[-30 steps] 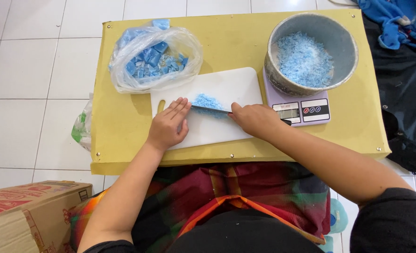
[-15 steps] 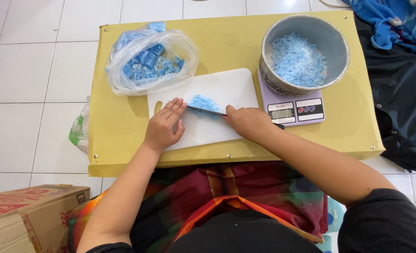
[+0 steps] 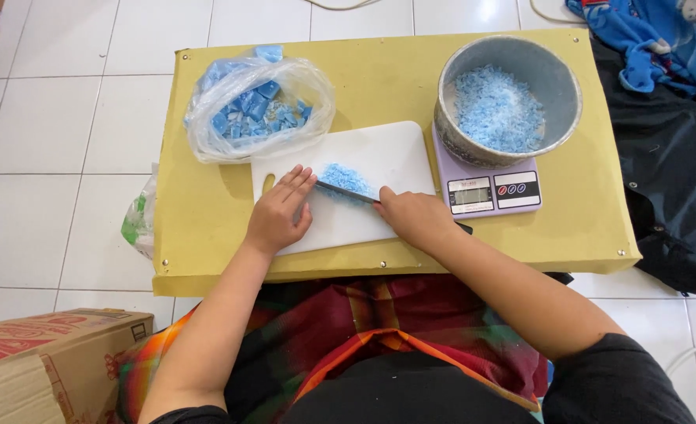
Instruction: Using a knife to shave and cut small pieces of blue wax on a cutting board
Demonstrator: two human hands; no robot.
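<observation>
A white cutting board [image 3: 379, 153] lies on a low yellow table [image 3: 379, 86]. On it sits a small heap of chopped blue pieces [image 3: 346, 177]. My right hand [image 3: 415, 217] grips a knife [image 3: 346, 191] whose dark blade lies along the near side of the heap. My left hand [image 3: 280, 215] rests flat on the board, its fingertips almost touching the blade tip.
A clear plastic bag of blue blocks [image 3: 255, 110] sits at the table's back left. A grey metal bowl [image 3: 561, 86] of blue shavings stands on a small kitchen scale [image 3: 491, 191] at the right. A cardboard box [image 3: 46, 357] stands on the tiled floor, dark cloth [image 3: 674, 165] at right.
The knife blade has stayed at the blue heap while both hands keep their places on the board; the head camera has moved closer and shifted slightly.
</observation>
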